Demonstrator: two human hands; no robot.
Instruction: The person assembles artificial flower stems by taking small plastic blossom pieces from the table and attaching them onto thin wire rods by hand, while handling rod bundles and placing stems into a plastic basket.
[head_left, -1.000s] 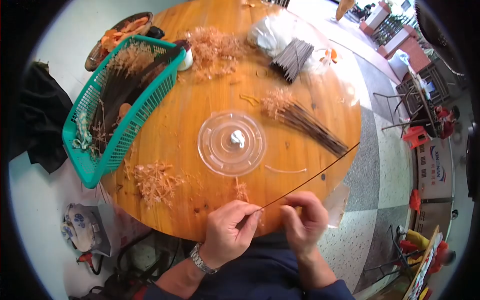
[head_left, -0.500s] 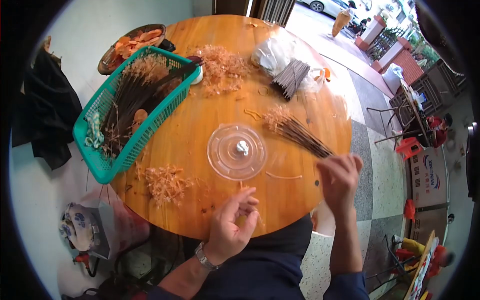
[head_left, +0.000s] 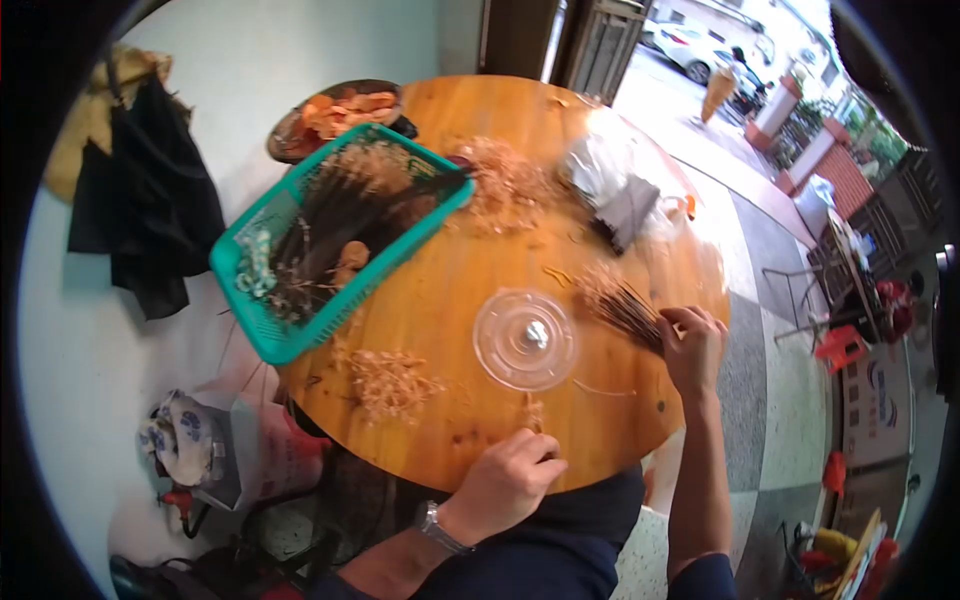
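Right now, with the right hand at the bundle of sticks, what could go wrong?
The right hand, at the ends of the bundle of sticks, might scatter them. The left hand, close to the small orange sprig, could crush it. The white blob on the clear lid sits uncovered and might get smeared.

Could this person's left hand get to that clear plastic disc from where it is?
Probably yes: the left hand is just on the disc's near side, and only tabletop and a small orange sprig seem to lie between them.
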